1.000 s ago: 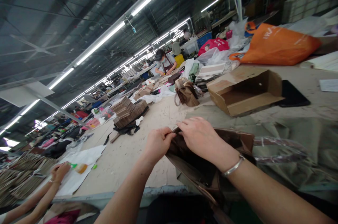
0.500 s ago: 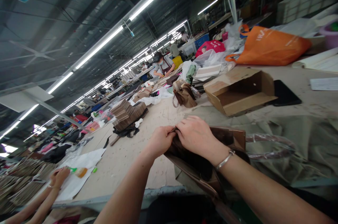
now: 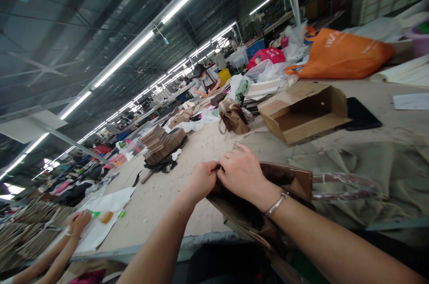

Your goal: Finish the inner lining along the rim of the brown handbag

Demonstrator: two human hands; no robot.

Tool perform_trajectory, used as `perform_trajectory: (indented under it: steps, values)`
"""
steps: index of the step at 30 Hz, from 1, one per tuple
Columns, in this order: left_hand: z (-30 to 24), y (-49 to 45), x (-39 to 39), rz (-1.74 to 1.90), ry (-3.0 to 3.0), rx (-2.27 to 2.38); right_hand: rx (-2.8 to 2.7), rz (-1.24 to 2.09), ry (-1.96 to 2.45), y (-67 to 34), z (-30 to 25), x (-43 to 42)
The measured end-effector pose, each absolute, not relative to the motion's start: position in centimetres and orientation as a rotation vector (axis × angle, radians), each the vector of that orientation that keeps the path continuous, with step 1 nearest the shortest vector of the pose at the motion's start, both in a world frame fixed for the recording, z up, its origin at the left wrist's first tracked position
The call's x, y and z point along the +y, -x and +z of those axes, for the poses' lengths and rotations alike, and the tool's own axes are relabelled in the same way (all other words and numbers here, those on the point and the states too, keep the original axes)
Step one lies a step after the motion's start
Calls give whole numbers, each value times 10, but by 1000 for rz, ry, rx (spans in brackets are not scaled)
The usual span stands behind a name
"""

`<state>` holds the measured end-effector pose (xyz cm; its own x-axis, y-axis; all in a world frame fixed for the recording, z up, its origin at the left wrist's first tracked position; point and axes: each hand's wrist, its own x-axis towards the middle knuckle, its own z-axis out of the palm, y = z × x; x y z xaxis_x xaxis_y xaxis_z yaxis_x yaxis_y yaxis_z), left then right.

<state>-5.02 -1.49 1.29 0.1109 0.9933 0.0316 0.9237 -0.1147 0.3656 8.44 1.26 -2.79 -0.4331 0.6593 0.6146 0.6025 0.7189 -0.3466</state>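
Left hand and right hand both pinch, apparently, the brown bag at its rim

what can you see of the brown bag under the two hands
The bag is glossy dark brown and looks like leather. It lies on its side at the near edge of the table, partly on a green cloth. Its mouth seems to gape toward the person, dark inside. Its handles, wrapped in clear plastic, stretch out to the right. The left hand and right hand pinch its upper rim close together, and the right forearm crosses over it.
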Motion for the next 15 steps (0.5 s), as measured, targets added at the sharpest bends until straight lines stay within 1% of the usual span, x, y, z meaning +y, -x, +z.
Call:
perform_trajectory:
  steps: [5, 8, 12, 15]
  values:
    - [7, 53, -14, 432, -2126, 1884, -2251, 132, 863, -96, -26, 18]
    - [2, 55, -15, 525, -2044, 1873, -2248, 216, 748, -119, -10, 13]
    - [-3, 68, -19, 744, -1789, 1946, -1992, 203, 626, -167, 25, -13]
    - [-2, 89, -26, 1025, -1495, 1905, -1665, 152, 573, -202, 45, -27]
